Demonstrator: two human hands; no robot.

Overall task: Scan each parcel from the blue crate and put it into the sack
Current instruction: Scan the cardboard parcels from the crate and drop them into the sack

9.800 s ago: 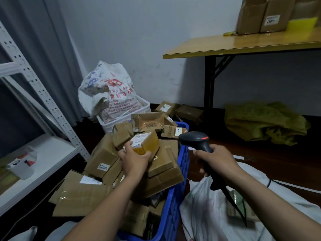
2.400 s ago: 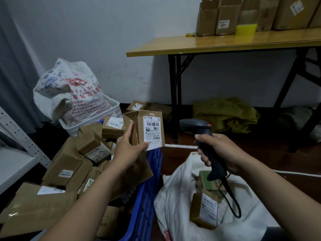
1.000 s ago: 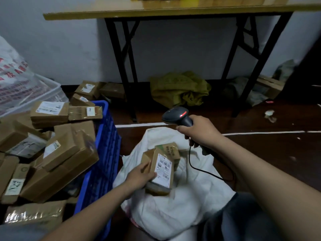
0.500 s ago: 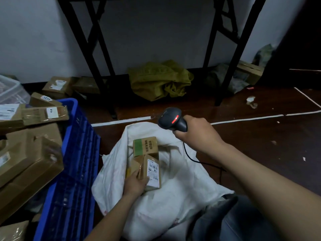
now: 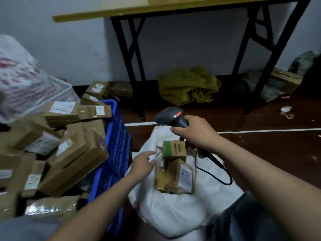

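The blue crate (image 5: 114, 153) on the left is heaped with several brown cardboard parcels (image 5: 73, 153). To its right the white sack (image 5: 173, 211) lies open on the floor. Inside it a brown parcel with a white label (image 5: 180, 176) rests below a green-striped box (image 5: 173, 148). My left hand (image 5: 142, 166) hovers just left of those parcels, fingers relaxed and holding nothing. My right hand (image 5: 196, 134) grips the black barcode scanner (image 5: 171, 117) above the sack, its red light on and its cable trailing over the sack.
A yellow-topped folding table (image 5: 156, 7) with black legs stands against the wall behind. Under it lie a crumpled yellow-green bag (image 5: 187, 86) and loose boxes (image 5: 97, 87). A white bin with a printed sack (image 5: 22, 80) sits far left. The floor is dark wood with white lines.
My left hand has let go of the labelled parcel, which now lies in the sack, and has drawn back to the left. The scanner hand has stayed above the sack.
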